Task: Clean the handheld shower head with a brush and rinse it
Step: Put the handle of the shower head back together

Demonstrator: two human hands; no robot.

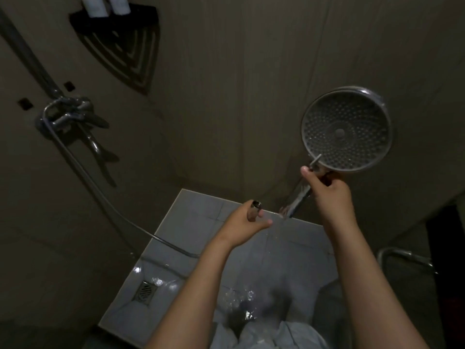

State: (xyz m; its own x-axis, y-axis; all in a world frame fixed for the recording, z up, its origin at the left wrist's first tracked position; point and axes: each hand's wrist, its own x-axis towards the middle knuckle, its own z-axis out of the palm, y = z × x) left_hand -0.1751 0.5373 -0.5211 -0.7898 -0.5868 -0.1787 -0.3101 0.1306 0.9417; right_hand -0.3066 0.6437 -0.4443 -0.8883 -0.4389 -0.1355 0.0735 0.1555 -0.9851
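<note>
A round chrome shower head [346, 129] with a dotted nozzle face is raised at the right, face toward me. My right hand [327, 192] grips its chrome handle [298, 197] just under the disc. The handle's lower end is detached from the hose, and water trickles from it. My left hand [247, 220] is shut on the hose's threaded metal end [255, 207], a short way left of the handle's end. The grey hose [100, 195] runs from that hand back to the wall mixer. No brush is in view.
A chrome mixer tap [70, 114] with lever is on the left wall, under a riser pipe. A black corner shelf [120, 41] with bottles hangs above. The wet tiled floor [191, 222] has a square drain [145, 290]. A chrome rail [402, 258] is at right.
</note>
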